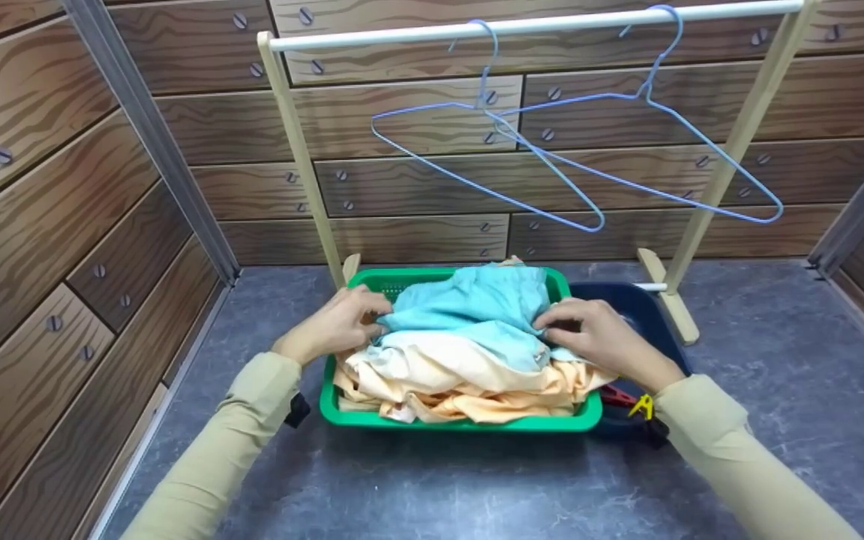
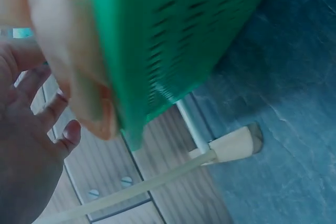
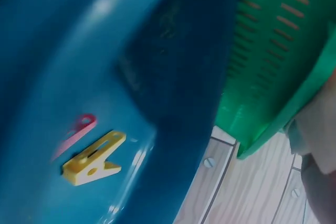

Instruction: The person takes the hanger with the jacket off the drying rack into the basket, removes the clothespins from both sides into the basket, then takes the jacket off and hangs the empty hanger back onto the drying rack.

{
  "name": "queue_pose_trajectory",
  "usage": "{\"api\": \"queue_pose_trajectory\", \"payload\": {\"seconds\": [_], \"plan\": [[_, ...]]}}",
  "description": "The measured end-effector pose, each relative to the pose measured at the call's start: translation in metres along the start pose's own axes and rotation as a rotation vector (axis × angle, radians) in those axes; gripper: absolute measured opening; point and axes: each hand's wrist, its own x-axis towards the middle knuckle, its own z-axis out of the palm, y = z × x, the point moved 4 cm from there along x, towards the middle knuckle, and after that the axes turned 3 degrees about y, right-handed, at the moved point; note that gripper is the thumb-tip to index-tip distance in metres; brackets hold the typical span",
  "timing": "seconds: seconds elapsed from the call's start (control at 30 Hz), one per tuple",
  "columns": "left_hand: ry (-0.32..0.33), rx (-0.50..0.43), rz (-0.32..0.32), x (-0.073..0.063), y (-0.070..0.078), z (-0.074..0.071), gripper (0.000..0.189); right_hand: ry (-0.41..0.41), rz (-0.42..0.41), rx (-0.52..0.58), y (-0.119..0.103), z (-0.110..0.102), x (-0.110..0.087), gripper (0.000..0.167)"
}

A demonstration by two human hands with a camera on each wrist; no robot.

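A turquoise garment (image 1: pixel 473 296) lies bunched on top of cream cloth (image 1: pixel 439 360) and peach cloth (image 1: pixel 499 405) in a green basket (image 1: pixel 462 427). My left hand (image 1: pixel 338 319) pinches the turquoise fabric at its left side, above the basket's left rim. On the opposite side my right hand (image 1: pixel 601 330) pinches the same garment with thumb and fingers. In the left wrist view, the fingers (image 2: pixel 52 111) show beside peach cloth hanging over the basket's rim. The right wrist view has only a dark part of that hand at its right edge.
A dark blue basin (image 1: pixel 653 322) stands right of the basket, with a yellow clothespin (image 3: pixel 94 161) and a red clothespin (image 3: pixel 76 135) inside. Behind, two blue wire hangers (image 1: pixel 488 206) (image 1: pixel 702 202) hang from the white rail (image 1: pixel 402 36) of a wooden stand (image 1: pixel 297 142).
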Motion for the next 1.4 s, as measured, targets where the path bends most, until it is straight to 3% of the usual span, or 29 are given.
{"api": "queue_pose_trajectory", "payload": {"seconds": [0.2,0.57,0.67,0.8,0.9,1.0,1.07,1.13,1.27,1.33,1.4], "plan": [[-0.043,0.079,-0.039,-0.004,-0.008,0.004,0.032,-0.087,-0.014,-0.066,0.002,0.004,0.002,0.019],[-0.005,0.051,-0.115,-0.005,-0.013,0.007,0.037,-0.129,-0.024,-0.141,-0.004,0.011,0.002,0.021],[0.001,0.058,-0.142,-0.004,-0.011,0.005,0.038,-0.093,-0.015,-0.146,-0.007,0.009,0.004,0.021],[0.001,0.045,-0.155,-0.002,-0.009,0.004,0.038,0.021,0.083,-0.121,-0.008,0.0,0.017,0.017],[0.003,0.028,-0.135,-0.001,-0.007,0.005,0.037,0.128,0.144,-0.112,-0.005,-0.011,0.036,0.016],[0.013,0.024,-0.115,-0.001,-0.006,0.007,0.038,0.152,0.18,-0.124,0.005,-0.019,0.06,0.033],[0.02,0.031,-0.104,0.0,-0.006,0.008,0.039,0.089,0.196,-0.153,0.013,-0.019,0.075,0.049],[0.027,0.038,-0.098,0.0,-0.006,0.008,0.039,-0.027,0.212,-0.173,0.021,-0.014,0.087,0.059],[0.037,0.059,-0.09,-0.002,-0.005,0.009,0.039,-0.226,0.206,-0.196,0.031,-0.001,0.1,0.061],[0.042,0.065,-0.09,-0.002,-0.005,0.009,0.038,-0.249,0.212,-0.202,0.034,0.003,0.103,0.056],[0.042,0.061,-0.095,-0.003,-0.006,0.01,0.038,-0.204,0.197,-0.213,0.035,0.004,0.106,0.047]]}}
